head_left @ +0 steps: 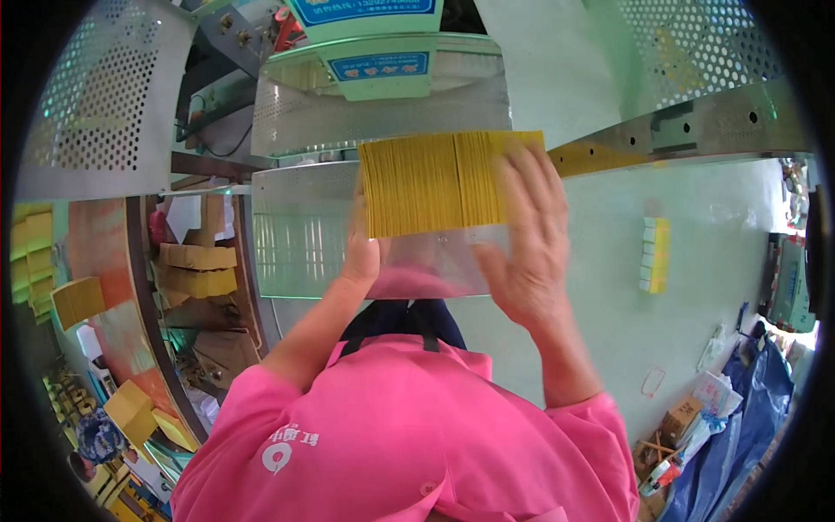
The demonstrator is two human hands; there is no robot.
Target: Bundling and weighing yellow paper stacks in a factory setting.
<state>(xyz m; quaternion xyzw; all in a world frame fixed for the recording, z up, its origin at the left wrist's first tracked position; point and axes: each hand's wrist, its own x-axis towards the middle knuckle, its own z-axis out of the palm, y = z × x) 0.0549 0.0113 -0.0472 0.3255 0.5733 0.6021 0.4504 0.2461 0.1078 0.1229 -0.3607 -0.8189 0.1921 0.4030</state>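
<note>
One yellow stack [426, 184], long axis left-right; left hand [362, 254] at one end, grip unclear; right hand [532, 257] opposite, fingers [541, 193] outspread; steel panel [300, 226] beneath, cartons [198, 270] left.

A yellow, brick-shaped row of thin, papery pieces [413, 186], tightly packed with one dark seam, overlapped the far right corner of a shiny metal tray [304, 248].

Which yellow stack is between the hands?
The wide yellow stack above centre, between left hand and right hand; others, like the yellow-and-white stack at right, sit apart.
</note>
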